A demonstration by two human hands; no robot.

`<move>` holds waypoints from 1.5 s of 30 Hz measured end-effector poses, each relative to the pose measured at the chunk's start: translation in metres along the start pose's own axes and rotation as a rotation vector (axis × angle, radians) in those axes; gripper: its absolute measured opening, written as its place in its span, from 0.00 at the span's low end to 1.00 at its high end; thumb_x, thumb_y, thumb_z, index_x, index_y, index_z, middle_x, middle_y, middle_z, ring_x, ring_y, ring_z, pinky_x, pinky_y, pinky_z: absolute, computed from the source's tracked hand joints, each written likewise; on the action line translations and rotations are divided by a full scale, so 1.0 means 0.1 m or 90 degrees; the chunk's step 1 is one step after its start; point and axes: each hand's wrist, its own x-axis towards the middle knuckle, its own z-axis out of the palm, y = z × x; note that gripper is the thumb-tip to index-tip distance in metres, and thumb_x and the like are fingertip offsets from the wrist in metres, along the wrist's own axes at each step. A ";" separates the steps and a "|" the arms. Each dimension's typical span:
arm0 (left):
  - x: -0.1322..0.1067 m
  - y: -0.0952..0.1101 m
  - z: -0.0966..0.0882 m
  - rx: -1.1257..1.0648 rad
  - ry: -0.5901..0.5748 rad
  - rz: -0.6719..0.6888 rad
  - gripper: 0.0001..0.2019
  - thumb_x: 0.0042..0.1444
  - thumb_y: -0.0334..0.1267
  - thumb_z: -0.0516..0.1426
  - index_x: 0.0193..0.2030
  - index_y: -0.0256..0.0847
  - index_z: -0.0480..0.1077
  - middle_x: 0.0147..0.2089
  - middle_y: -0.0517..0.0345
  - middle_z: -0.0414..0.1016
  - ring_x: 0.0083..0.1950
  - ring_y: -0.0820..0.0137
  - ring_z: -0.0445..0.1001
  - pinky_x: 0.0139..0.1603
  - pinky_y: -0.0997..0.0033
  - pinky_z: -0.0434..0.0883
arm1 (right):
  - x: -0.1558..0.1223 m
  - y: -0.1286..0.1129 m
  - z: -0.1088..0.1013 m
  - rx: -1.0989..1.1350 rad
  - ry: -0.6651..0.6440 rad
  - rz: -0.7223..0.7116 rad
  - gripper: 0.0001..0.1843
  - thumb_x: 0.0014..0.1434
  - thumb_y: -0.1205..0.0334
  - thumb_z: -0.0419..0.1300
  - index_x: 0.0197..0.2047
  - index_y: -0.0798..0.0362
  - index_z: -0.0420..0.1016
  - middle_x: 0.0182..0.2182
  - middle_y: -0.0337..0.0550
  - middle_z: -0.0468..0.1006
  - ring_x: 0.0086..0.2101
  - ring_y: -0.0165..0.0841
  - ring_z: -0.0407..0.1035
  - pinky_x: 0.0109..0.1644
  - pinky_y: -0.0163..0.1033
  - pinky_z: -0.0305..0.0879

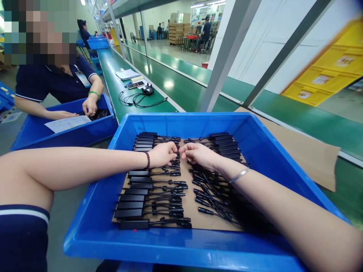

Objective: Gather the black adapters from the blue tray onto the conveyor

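Observation:
A large blue bin [181,245] in front of me holds two columns of black adapters with short cables, laid on a cardboard sheet [188,211]. My left hand [163,154] is over the left column [133,204], fingers curled down at the cable ends. Facing it, my right hand [198,155] hovers above the inner ends of the right column [224,141], thumb and fingertips pinched together. The fingertips of both hands nearly meet over the middle gap. Whatever they hold, if anything, is too small or hidden to name. My right forearm covers part of the right column.
At left, a co-worker [56,85] reaches into another blue bin [70,141] with a paper sheet [68,124] and black cables. A clipboard [126,74] and a cabled black device [147,89] lie on the green bench. A grey post [227,56] rises behind my bin; brown cardboard [306,151] lies right.

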 end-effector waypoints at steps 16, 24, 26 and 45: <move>0.03 -0.03 -0.02 0.035 0.013 0.029 0.04 0.51 0.33 0.52 0.35 0.37 0.62 0.26 0.62 0.69 0.24 0.78 0.71 0.25 0.79 0.68 | 0.04 0.10 0.05 -0.187 0.080 -0.126 0.08 0.51 0.63 0.55 0.35 0.56 0.71 0.24 0.37 0.69 0.21 0.22 0.57 0.24 0.29 0.54; 0.03 -0.03 -0.01 0.032 0.021 0.014 0.06 0.49 0.37 0.54 0.33 0.37 0.65 0.28 0.60 0.71 0.24 0.78 0.71 0.24 0.81 0.66 | 0.06 0.13 0.06 -0.337 0.120 -0.156 0.08 0.50 0.60 0.56 0.32 0.54 0.71 0.26 0.37 0.73 0.24 0.25 0.61 0.28 0.30 0.55; 0.01 -0.02 -0.01 0.021 0.020 -0.003 0.07 0.48 0.38 0.55 0.33 0.37 0.66 0.26 0.60 0.71 0.24 0.78 0.70 0.23 0.82 0.65 | 0.05 0.12 0.05 -0.374 0.118 -0.166 0.08 0.51 0.59 0.55 0.31 0.54 0.70 0.26 0.38 0.73 0.25 0.26 0.62 0.29 0.31 0.55; -0.02 0.01 -0.02 -0.058 0.014 0.028 0.08 0.44 0.33 0.57 0.32 0.33 0.68 0.24 0.59 0.69 0.23 0.80 0.66 0.24 0.82 0.63 | -0.01 0.00 0.12 -0.471 0.088 -0.075 0.06 0.52 0.65 0.52 0.27 0.55 0.68 0.23 0.37 0.70 0.23 0.25 0.60 0.28 0.30 0.53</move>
